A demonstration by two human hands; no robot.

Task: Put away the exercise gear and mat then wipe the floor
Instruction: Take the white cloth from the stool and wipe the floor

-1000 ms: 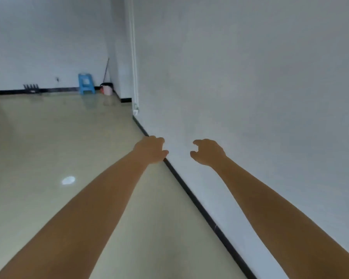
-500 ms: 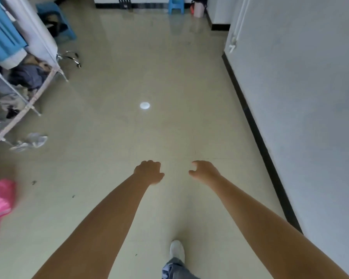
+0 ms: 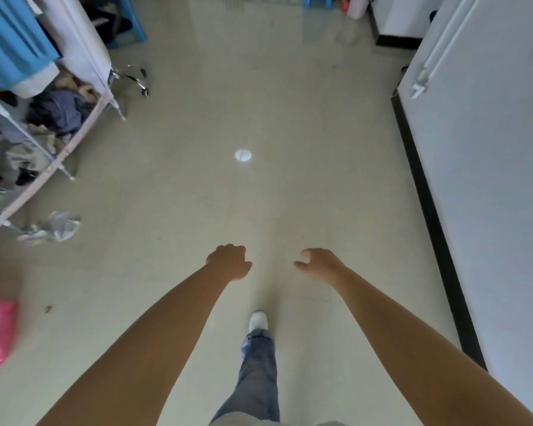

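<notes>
Both arms stretched out over the bare floor (image 3: 290, 124) — left hand (image 3: 229, 263) and right hand (image 3: 319, 262) loosely curled, grip on nothing. No gear or mat identifiable; a rack (image 3: 59, 158) of clothes stands left, a white shoe (image 3: 258, 320) steps forward below.

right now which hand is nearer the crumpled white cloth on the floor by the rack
Left. The left hand is right of the crumpled white cloth, across bare floor; the right hand is farther right still, toward the wall.
</notes>
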